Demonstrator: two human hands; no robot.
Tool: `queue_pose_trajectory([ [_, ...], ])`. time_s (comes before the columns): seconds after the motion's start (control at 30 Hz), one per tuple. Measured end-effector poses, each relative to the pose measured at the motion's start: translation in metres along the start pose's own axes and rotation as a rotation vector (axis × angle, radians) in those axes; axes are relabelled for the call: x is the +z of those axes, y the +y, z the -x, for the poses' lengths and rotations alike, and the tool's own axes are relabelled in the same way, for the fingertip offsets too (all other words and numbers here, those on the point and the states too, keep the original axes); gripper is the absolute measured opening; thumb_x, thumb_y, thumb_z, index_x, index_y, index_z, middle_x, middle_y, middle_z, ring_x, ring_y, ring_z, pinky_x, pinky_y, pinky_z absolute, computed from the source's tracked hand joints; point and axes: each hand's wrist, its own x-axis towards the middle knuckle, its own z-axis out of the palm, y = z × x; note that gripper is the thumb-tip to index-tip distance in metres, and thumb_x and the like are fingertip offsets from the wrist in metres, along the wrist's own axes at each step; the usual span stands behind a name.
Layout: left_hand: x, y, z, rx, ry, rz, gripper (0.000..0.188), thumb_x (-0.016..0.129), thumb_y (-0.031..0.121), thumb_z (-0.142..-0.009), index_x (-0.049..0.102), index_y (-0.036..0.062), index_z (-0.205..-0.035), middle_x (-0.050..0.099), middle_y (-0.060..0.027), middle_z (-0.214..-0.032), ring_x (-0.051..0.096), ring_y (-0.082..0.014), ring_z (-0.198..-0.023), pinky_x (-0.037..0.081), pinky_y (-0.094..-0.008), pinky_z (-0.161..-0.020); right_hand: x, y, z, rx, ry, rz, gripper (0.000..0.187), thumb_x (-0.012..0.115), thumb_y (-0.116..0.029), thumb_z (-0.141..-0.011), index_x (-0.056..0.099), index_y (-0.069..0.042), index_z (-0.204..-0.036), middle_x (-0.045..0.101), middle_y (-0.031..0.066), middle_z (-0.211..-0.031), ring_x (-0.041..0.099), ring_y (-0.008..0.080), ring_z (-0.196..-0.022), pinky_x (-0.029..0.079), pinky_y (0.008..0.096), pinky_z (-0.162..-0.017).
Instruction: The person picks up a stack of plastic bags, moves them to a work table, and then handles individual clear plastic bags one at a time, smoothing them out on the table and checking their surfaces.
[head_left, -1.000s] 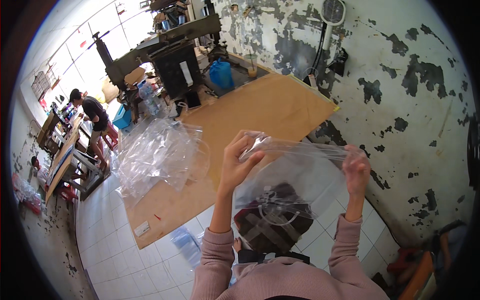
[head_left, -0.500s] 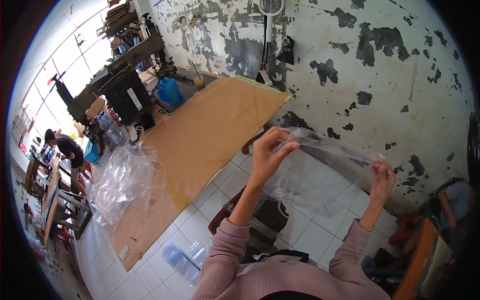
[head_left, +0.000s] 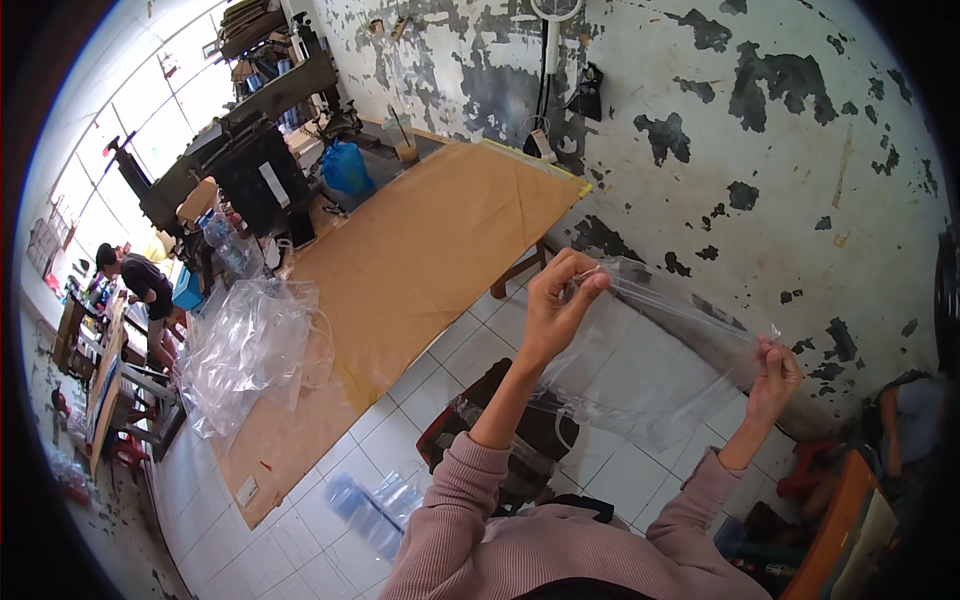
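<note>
A clear plastic bag (head_left: 650,370) hangs stretched between my two raised hands. My left hand (head_left: 562,300) pinches one upper corner between thumb and fingers. The opposite upper corner is gripped by my right hand (head_left: 772,382), its fingers closed and a bit of film poking up above them. The bag's top edge runs taut from hand to hand, and its body sags below over the floor tiles. To the left, a heap of crumpled clear plastic bags (head_left: 255,350) lies on a brown board-topped table (head_left: 420,260).
A blue plastic bag (head_left: 346,170) and a drink cup (head_left: 405,148) stand near the table's far edge, beside dark machinery (head_left: 255,175). Clear plastic packs (head_left: 365,515) lie on the tiled floor. One person (head_left: 148,290) stands far left; another (head_left: 910,425) is at the right edge.
My left hand has shifted slightly right and its thumb and fingers have closed together on the bag's corner. The bag's top edge looks straighter. The whole view has shifted a little.
</note>
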Motion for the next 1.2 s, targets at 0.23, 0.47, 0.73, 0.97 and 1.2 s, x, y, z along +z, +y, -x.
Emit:
queue_pose_trajectory([
  [0.23,-0.018,0.019,0.014,0.285,-0.104,-0.193,0.019,0.070,0.011,-0.065,0.056,0.0032,-0.074,0.059,-0.0044,-0.081,0.055,-0.0156,-0.073,0.041,-0.0249,-0.064,0.032,-0.044,-0.006,-0.092,-0.133,0.085,0.032,0.061,-0.028,-0.078,0.057,0.002,-0.087,0.055,0.0145,-0.100,0.051,0.0211,-0.095,0.038,0.0332,-0.085],
  [0.47,-0.015,0.032,0.037,0.530,-0.264,-0.420,0.025,0.073,0.021,-0.057,0.058,0.0092,-0.073,0.059,0.0007,-0.083,0.055,-0.0161,-0.072,0.041,-0.0265,-0.066,0.136,-0.085,0.013,-0.063,-0.600,0.297,0.036,0.064,-0.031,-0.074,0.057,0.000,-0.090,0.058,0.0107,-0.094,0.056,0.0196,-0.083,0.043,0.0289,-0.075],
  [0.73,-0.031,0.035,0.058,0.360,-0.284,-0.194,0.026,0.072,0.028,-0.060,0.059,0.0080,-0.070,0.060,-0.0018,-0.079,0.055,-0.0158,-0.070,0.040,-0.0270,-0.068,0.158,-0.084,0.031,-0.235,-0.914,0.388,0.030,0.068,-0.026,-0.067,0.060,-0.007,-0.090,0.058,0.0056,-0.087,0.056,0.0128,-0.063,0.047,0.0232,-0.055],
  [0.97,-0.033,0.037,0.075,0.117,-0.289,0.017,0.012,0.071,0.013,-0.064,0.062,0.0061,-0.068,0.061,-0.0039,-0.073,0.057,-0.0162,-0.069,0.042,-0.0252,-0.068,0.155,-0.096,0.045,-0.237,-0.997,0.462,0.022,0.069,-0.015,-0.066,0.059,-0.007,-0.084,0.057,0.0047,-0.083,0.056,0.0159,-0.063,0.048,0.0242,-0.054],
  [1.2,-0.040,0.033,0.083,-0.066,-0.319,0.284,0.020,0.073,0.010,-0.064,0.061,0.0059,-0.080,0.062,-0.0034,-0.077,0.058,-0.0132,-0.075,0.044,-0.0253,-0.069,0.151,-0.103,0.050,-0.387,-0.910,0.437,0.021,0.067,0.000,-0.061,0.059,-0.005,-0.079,0.058,0.0051,-0.077,0.056,0.0169,-0.065,0.046,0.0253,-0.050],
])
